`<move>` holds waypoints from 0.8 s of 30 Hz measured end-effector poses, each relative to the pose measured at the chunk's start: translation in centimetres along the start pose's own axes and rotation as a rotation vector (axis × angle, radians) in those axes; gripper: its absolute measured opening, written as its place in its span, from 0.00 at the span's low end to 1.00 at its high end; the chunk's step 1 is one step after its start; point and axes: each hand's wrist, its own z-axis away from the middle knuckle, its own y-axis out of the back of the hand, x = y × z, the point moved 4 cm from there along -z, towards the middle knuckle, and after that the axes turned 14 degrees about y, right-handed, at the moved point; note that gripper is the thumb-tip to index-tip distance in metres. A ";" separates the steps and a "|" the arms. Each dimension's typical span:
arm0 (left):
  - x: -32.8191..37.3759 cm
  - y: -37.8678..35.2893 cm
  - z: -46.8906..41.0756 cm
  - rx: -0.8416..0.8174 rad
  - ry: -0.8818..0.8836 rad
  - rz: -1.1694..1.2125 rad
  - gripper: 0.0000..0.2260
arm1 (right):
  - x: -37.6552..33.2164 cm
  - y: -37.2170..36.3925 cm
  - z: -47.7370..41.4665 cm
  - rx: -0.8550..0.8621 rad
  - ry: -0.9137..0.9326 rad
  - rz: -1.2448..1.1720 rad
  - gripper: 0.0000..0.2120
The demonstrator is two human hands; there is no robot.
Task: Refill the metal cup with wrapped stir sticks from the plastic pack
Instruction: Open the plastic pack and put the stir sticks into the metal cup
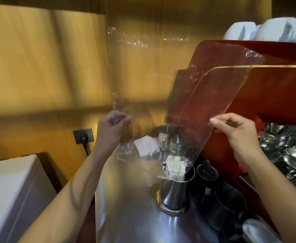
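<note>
A clear plastic pack (187, 95) hangs mouth-down over the metal cup (175, 193), which stands on the steel counter. My left hand (111, 128) pinches the pack's left edge and my right hand (234, 130) pinches its right edge, both raised above the cup. White wrapped stir sticks (176, 166) poke out of the cup's mouth where the pack's lower end meets it. The upper part of the pack looks empty and blurred.
A red espresso machine (266, 88) with white cups (273, 30) on top stands at right. Black pitchers (226, 207) sit right of the cup. A second metal cup (166, 135) and white packets (146, 145) lie behind. A white box (12, 190) is at left.
</note>
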 end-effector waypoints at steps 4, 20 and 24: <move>-1.0 -0.8 0.0 -0.048 0.060 -0.128 0.03 | 0.4 -0.8 -0.1 -0.042 -0.009 0.024 0.07; 0.9 -0.5 -0.1 -0.156 0.109 0.027 0.09 | -0.3 -0.7 -1.8 0.114 0.033 -0.156 0.07; 1.0 -0.1 -0.2 -0.112 0.102 0.076 0.09 | -0.3 -1.0 -1.8 0.133 0.036 -0.202 0.04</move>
